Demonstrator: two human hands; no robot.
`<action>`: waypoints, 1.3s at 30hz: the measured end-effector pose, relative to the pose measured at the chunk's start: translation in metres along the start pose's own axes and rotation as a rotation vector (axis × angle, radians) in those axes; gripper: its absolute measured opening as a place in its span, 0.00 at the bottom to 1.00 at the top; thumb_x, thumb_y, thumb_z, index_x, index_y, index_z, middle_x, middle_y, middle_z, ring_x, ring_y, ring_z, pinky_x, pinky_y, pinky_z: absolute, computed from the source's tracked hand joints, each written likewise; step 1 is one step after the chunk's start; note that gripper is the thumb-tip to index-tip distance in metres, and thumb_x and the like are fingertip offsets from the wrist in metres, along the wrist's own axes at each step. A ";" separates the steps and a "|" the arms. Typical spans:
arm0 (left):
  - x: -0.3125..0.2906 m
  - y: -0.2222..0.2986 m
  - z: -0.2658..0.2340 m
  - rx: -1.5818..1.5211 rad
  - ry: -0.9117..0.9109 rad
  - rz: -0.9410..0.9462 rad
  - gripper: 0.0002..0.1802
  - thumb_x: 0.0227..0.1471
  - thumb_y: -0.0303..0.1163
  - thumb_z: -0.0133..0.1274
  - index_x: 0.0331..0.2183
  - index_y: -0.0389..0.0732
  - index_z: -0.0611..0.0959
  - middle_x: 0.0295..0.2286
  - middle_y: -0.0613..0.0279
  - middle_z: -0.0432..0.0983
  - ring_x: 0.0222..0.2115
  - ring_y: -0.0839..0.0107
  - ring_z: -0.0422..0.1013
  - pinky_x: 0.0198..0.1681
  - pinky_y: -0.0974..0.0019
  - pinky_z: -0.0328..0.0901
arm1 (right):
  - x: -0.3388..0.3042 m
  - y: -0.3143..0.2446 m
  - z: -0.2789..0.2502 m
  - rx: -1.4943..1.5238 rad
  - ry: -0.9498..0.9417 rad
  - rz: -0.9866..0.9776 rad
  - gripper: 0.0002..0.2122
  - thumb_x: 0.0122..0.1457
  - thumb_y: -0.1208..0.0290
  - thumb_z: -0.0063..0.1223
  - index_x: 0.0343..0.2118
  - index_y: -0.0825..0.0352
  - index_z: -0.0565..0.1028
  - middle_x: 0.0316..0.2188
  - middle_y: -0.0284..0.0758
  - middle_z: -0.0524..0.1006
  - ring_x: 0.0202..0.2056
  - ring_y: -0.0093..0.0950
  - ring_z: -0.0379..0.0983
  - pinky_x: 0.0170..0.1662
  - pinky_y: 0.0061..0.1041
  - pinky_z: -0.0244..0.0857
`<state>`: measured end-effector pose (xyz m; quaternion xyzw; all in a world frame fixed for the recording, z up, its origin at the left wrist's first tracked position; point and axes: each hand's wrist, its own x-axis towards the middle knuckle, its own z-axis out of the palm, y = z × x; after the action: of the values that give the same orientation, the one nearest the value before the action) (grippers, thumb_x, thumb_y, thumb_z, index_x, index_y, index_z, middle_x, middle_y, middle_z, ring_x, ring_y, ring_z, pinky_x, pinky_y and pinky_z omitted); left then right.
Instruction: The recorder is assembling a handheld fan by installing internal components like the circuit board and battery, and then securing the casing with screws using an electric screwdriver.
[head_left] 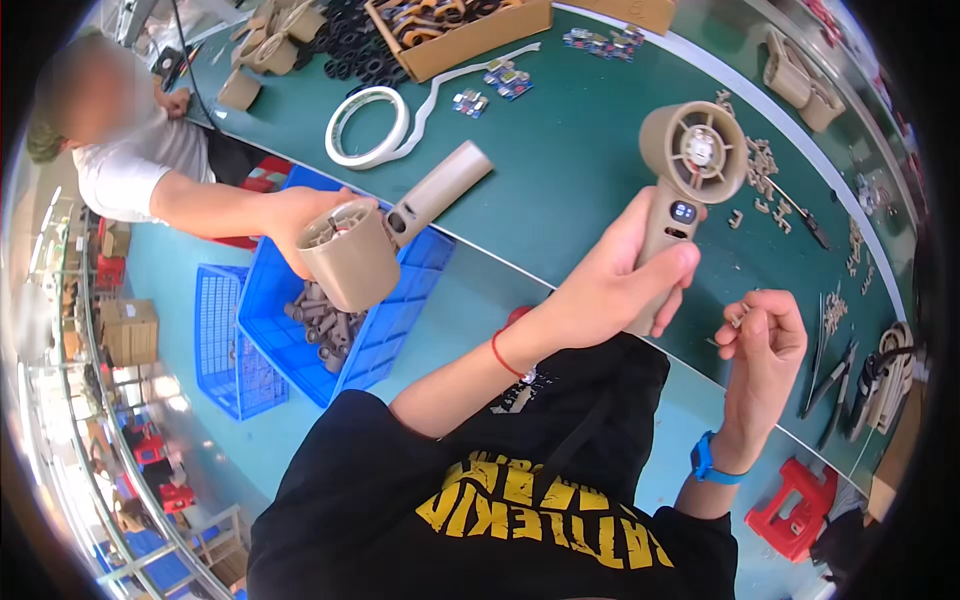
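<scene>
In my left hand (630,265) is a beige handheld fan (672,215), gripped by its handle. Its round head points up, the grille faces me, and a small dark display is lit on the neck. My right hand (765,335) is closed in a pinch, apart from the fan and to its right. A small light beige plastic piece (740,320) shows between the fingertips; part of it is hidden. Loose small beige clips (762,165) lie scattered on the green table (560,170) beyond my hands.
At left, a co-worker's hand (290,225) holds another beige fan (352,255) over a blue crate (400,330) of parts. White tape (367,127), circuit boards (508,78) and a cardboard box (470,40) lie on the table. Pliers (832,385) rest at right, above a red stool (795,508).
</scene>
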<state>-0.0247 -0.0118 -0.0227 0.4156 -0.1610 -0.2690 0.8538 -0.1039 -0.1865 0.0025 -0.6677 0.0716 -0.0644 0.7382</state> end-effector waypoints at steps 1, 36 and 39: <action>-0.001 0.001 0.000 -0.003 -0.014 0.007 0.23 0.59 0.35 0.45 0.52 0.36 0.59 0.26 0.62 0.66 0.17 0.77 0.66 0.19 0.74 0.63 | 0.001 0.004 0.006 0.049 -0.021 -0.019 0.07 0.60 0.71 0.52 0.37 0.68 0.71 0.28 0.33 0.74 0.27 0.17 0.69 0.27 0.12 0.59; -0.007 0.003 -0.002 0.001 -0.075 -0.028 0.28 0.49 0.25 0.43 0.53 0.36 0.56 0.34 0.57 0.66 0.27 0.74 0.67 0.30 0.71 0.65 | 0.014 -0.007 0.041 -0.074 0.007 -0.160 0.08 0.52 0.86 0.54 0.37 0.73 0.76 0.29 0.36 0.77 0.23 0.21 0.75 0.26 0.14 0.65; -0.008 0.003 0.002 0.004 -0.053 -0.012 0.26 0.51 0.26 0.44 0.52 0.36 0.57 0.35 0.58 0.66 0.27 0.74 0.67 0.30 0.70 0.66 | 0.016 -0.007 0.042 -0.163 0.019 -0.293 0.09 0.51 0.87 0.55 0.35 0.72 0.77 0.30 0.36 0.76 0.23 0.20 0.74 0.26 0.15 0.65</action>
<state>-0.0308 -0.0067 -0.0199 0.4110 -0.1816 -0.2845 0.8468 -0.0799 -0.1492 0.0133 -0.7281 -0.0147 -0.1717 0.6635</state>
